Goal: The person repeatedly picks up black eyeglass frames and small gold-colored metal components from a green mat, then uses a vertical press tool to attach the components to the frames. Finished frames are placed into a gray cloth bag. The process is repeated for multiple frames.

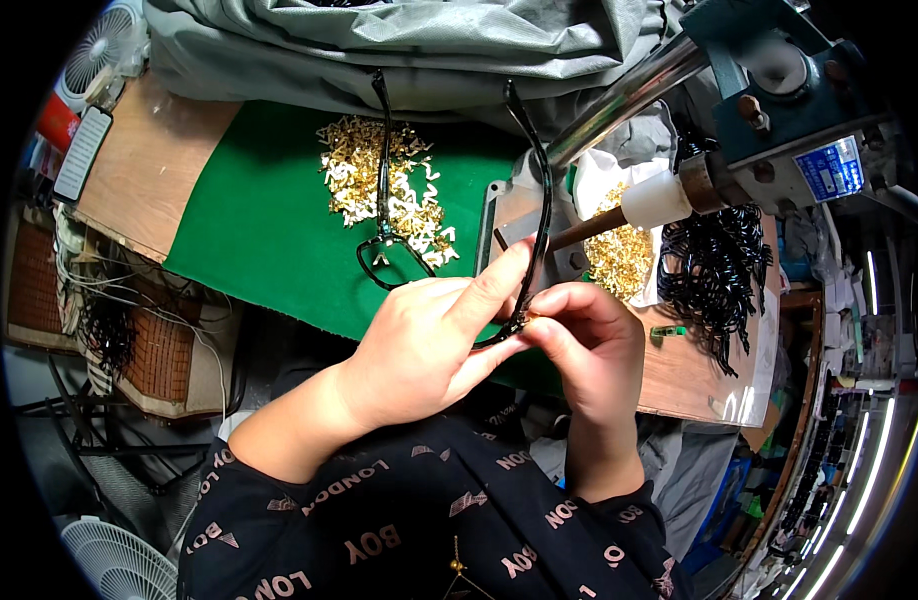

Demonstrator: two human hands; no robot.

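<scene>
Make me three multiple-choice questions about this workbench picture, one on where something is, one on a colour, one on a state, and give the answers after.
1. Where does the pile of small gold metal parts lie?
A. on the green mat
B. on the floor
C. in a drawer

2. What colour is the eyeglass frame?
A. white
B. black
C. red

3. How is the frame held?
A. lying untouched
B. by one hand only
C. by both hands

Answers: 1 A, the parts rest on the green mat. 2 B, its rims and temples are black. 3 C, the left hand and right hand both pinch it at one corner.
</scene>
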